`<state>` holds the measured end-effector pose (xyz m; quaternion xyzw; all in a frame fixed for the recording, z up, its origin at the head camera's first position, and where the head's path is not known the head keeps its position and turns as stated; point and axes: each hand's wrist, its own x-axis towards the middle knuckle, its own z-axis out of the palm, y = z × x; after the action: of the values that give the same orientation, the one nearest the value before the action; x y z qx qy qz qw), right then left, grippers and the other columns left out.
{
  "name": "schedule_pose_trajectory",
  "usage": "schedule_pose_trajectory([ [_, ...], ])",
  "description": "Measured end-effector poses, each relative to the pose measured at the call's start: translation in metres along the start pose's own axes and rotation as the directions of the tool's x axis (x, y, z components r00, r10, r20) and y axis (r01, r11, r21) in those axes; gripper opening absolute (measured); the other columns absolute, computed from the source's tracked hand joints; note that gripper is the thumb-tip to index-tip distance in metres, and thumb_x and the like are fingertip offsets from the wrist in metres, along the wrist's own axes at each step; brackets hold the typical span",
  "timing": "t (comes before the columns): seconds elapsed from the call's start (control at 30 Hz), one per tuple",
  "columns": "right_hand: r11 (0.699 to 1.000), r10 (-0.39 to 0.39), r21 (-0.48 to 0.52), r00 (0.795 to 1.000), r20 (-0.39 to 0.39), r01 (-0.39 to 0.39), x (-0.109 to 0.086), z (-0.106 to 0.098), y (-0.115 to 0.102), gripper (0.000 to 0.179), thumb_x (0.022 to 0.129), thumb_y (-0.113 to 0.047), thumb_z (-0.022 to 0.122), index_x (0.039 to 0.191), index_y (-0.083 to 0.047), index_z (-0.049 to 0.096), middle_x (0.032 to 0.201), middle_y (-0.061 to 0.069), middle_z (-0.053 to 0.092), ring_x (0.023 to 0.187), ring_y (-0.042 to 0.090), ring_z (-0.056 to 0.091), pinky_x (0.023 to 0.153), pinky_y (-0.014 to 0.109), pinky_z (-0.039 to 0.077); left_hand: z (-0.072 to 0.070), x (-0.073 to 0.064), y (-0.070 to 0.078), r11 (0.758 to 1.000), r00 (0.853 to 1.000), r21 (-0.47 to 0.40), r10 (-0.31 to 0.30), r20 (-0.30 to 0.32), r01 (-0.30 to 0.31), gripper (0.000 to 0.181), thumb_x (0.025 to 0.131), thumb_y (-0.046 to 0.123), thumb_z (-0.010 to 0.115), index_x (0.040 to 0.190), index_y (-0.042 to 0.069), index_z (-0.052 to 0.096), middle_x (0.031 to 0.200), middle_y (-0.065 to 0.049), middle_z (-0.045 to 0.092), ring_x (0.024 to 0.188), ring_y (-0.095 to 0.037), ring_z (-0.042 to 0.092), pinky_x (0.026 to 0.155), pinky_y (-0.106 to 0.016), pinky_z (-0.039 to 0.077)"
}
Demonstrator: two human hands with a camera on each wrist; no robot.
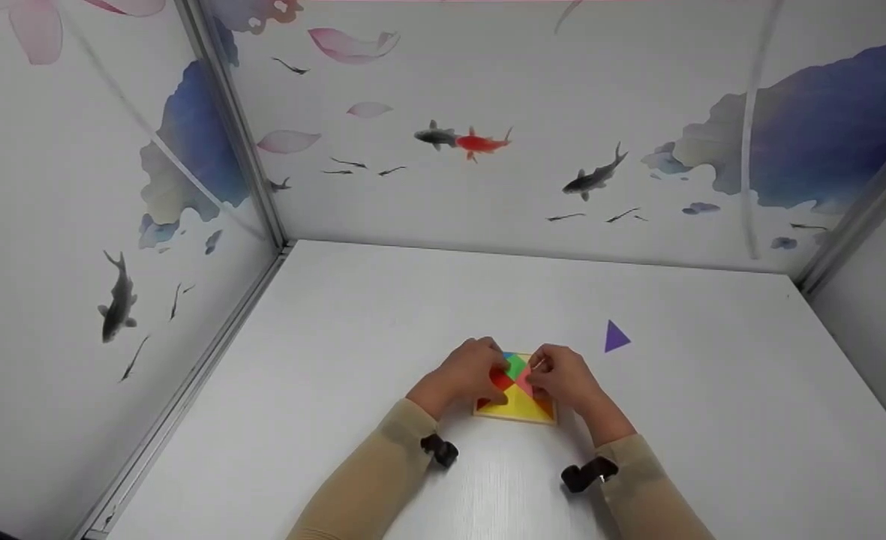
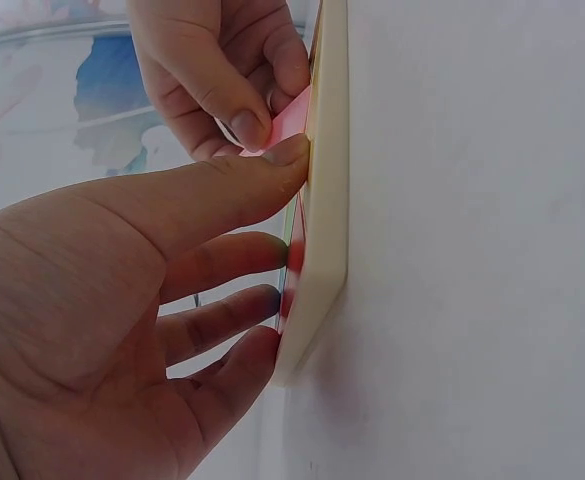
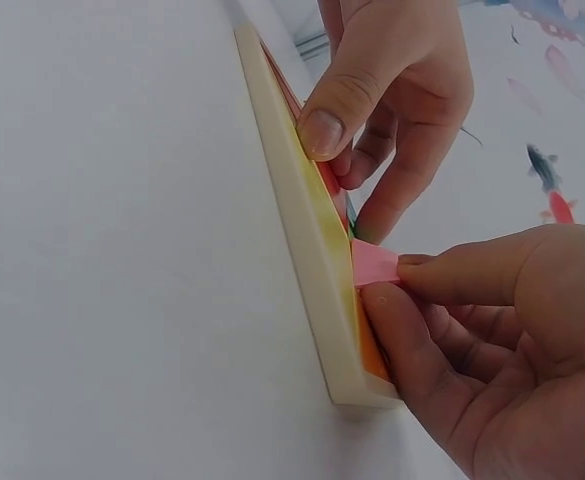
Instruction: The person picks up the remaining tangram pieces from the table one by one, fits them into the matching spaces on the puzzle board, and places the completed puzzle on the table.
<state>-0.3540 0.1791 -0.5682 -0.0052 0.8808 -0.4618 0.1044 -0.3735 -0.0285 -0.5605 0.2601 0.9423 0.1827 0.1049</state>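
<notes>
A square tangram tray (image 1: 515, 419) with a pale rim lies on the white table. In it are yellow (image 1: 521, 406), red and green (image 1: 515, 365) flat pieces, with orange and blue partly showing. My right hand (image 1: 569, 378) pinches a pink tangram piece (image 3: 374, 264) between thumb and finger; in the right wrist view it stands tilted up from the tray's surface. On the tray's left part rests my left hand (image 1: 474, 370), fingertips touching the red piece and thumb (image 2: 287, 152) near the front rim. A purple triangle piece (image 1: 616, 337) lies apart, beyond the right hand.
The white table (image 1: 382, 300) meets a back wall (image 1: 488, 202) and a left wall (image 1: 30, 225), both printed with fish and petals. A metal strip (image 1: 187, 382) runs along the left edge. Black wrist cameras (image 1: 439, 450) sit on both sleeves.
</notes>
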Motion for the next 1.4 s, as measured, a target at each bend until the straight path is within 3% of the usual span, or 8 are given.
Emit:
schedule_pose_trajectory([
  [0.33,0.999,-0.035,-0.033,0.999,-0.02,0.034,-0.0019,0.0016,0.0003,0.013,0.096,-0.005,0.074,0.105,-0.005,0.065,0.09,0.011,0.067,0.071,0.02,0.067,0.072,0.031,0.063,0.0025,0.0016,-0.0014,1.0,1.0,0.006,0.025,-0.012,-0.024,0.049,0.083,0.037,0.091,0.127,0.019,0.079,0.131,-0.002,0.065,0.12,-0.021,0.056,0.104,-0.029,0.052],
  [0.9,0.995,0.006,-0.095,0.999,-0.038,-0.01,-0.0007,0.0041,-0.0055,0.017,0.095,-0.007,0.076,0.108,-0.006,0.065,0.096,0.011,0.069,0.076,0.02,0.067,0.073,0.028,0.063,0.0019,0.0014,-0.0024,1.0,1.0,-0.018,0.012,-0.014,-0.013,0.053,0.083,0.035,0.092,0.132,0.019,0.077,0.132,-0.001,0.064,0.121,-0.02,0.055,0.107,-0.03,0.051],
  [1.2,0.986,-0.051,-0.162,0.997,-0.059,0.041,-0.0002,0.0046,-0.0032,0.017,0.094,-0.009,0.077,0.107,-0.004,0.067,0.095,0.012,0.071,0.075,0.019,0.066,0.071,0.029,0.06,0.0013,0.0014,-0.0037,0.999,0.999,-0.005,0.034,-0.016,-0.034,0.051,0.081,0.035,0.092,0.127,0.019,0.079,0.13,-0.002,0.064,0.12,-0.021,0.056,0.104,-0.029,0.052],
  [1.4,0.988,-0.023,-0.157,0.998,-0.058,0.013,0.0,0.005,-0.0028,0.021,0.093,-0.01,0.08,0.11,-0.003,0.069,0.096,0.011,0.072,0.076,0.019,0.067,0.074,0.03,0.062,0.0023,0.0028,-0.0025,1.0,1.0,-0.012,0.021,-0.012,-0.021,0.051,0.081,0.035,0.092,0.128,0.019,0.078,0.131,-0.001,0.064,0.12,-0.02,0.055,0.105,-0.029,0.052],
])
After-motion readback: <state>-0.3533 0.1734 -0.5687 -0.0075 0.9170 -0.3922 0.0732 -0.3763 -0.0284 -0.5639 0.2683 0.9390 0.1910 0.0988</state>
